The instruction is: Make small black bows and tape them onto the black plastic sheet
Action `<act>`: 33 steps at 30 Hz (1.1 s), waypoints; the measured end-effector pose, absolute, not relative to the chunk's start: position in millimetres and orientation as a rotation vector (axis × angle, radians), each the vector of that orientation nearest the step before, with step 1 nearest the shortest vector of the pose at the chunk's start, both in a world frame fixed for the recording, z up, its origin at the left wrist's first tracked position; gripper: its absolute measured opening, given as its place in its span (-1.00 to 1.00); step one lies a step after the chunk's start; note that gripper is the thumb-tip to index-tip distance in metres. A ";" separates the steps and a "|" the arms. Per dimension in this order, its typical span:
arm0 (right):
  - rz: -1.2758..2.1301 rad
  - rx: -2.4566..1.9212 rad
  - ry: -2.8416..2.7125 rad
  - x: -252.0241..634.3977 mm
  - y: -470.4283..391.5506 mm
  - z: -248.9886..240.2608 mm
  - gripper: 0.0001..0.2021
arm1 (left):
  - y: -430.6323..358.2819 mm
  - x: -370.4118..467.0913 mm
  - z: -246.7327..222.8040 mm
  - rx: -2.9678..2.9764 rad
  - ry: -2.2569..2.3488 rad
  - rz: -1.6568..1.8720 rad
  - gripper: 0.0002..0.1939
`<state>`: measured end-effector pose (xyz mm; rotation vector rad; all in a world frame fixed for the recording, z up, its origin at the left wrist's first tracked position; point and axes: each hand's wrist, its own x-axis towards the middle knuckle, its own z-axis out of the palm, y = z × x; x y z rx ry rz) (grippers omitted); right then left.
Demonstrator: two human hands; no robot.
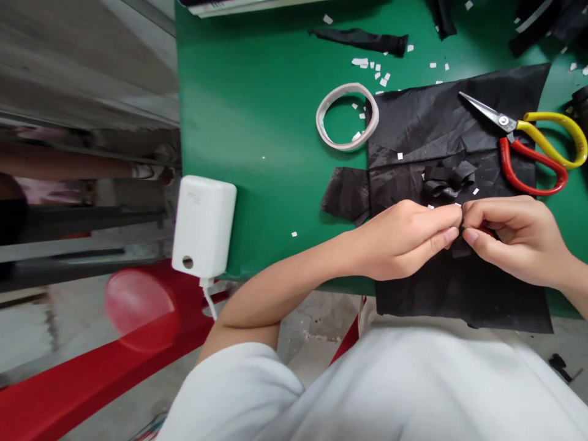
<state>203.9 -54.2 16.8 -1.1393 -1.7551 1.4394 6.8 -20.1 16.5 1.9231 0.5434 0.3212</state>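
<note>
My left hand (416, 236) and my right hand (514, 236) meet fingertip to fingertip above a creased black sheet (413, 294). Both are closed in a pinch on a small black strip (460, 248), mostly hidden by the fingers. Just beyond them lies a little heap of looped black strips (448, 177) with small white squares around it. Scissors (508, 122) with one yellow and one red handle rest slightly spread on the sheet's right side. A roll of white tape (323, 131) lies flat at the sheet's upper left corner.
The green table (257, 110) carries scattered white bits (383, 79) and black scraps (362, 40). A white power bank (204, 226) with a cable sits at the left edge. Below it is a red plastic chair (114, 361). Another person's leg (68, 162) shows at far left.
</note>
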 end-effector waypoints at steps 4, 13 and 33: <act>1.450 -1.123 -1.755 204.8 -53.9 16.2 -0.82 | -20.9 6.5 15.9 1.924 0.534 0.340 -0.75; 1.442 -1.153 -1.734 203.8 -52.8 18.1 -0.80 | -22.4 7.6 16.0 1.972 0.572 0.360 -0.76; 1.451 -1.114 -1.757 204.3 -53.6 17.3 -0.80 | -18.9 6.8 16.8 1.970 0.512 0.332 -0.80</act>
